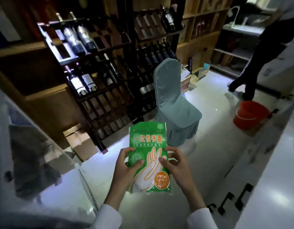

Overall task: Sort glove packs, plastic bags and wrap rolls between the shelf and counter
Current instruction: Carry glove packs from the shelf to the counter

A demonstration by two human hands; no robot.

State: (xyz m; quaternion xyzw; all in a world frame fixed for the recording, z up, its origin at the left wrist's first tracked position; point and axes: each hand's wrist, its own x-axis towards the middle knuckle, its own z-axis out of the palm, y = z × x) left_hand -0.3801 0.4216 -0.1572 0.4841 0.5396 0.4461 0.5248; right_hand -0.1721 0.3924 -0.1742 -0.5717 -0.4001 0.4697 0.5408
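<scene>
Both hands gripping one green glove pack over the floor.

The left hand [126, 164] and right hand [173, 162] are pinching the glove pack [148, 151] by its side edges, upright; beyond are standing a covered chair [172, 100], wine rack [100, 66] and red bucket [250, 114].

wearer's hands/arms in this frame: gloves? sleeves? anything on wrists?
No gloves: the left hand and right hand are bare, and the fingers carry no rings that show. The wrists are bare too, with no watch or band visible. Both forearms end in white long sleeves with plain cuffs, no markings.
</scene>
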